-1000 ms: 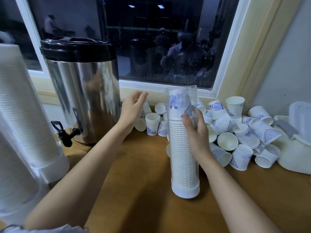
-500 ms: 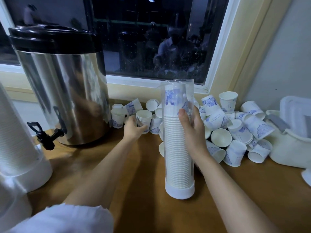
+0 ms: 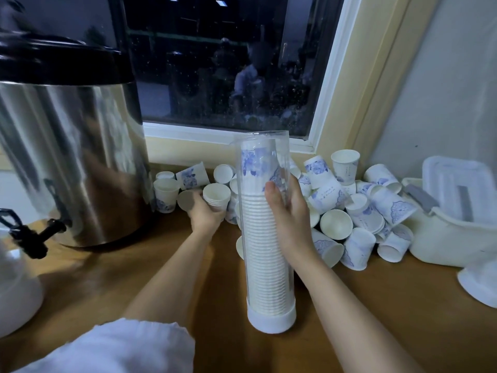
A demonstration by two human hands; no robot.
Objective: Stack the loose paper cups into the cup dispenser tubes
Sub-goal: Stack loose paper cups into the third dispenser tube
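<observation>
A clear dispenser tube (image 3: 265, 281) with a white base stands upright on the wooden counter, nearly full of nested white cups. My right hand (image 3: 289, 211) grips the tube about two thirds up. My left hand (image 3: 203, 212) reaches behind and left of the tube and holds a short stack of nested paper cups (image 3: 216, 196). A pile of loose paper cups (image 3: 357, 211), white with blue print, lies against the wall to the right of the tube. A few more cups (image 3: 166, 189) stand beside the urn.
A large steel urn (image 3: 67, 146) with a black lid and a black tap (image 3: 29, 234) fills the left. A white tub with a lid (image 3: 454, 232) sits at the right. Another dispenser's white base (image 3: 16, 297) shows at the left edge. A window runs behind the counter.
My left hand dropped from mid-air down to the cups by the urn and now holds a short stack. My right hand stayed on the tube. The camera moved closer.
</observation>
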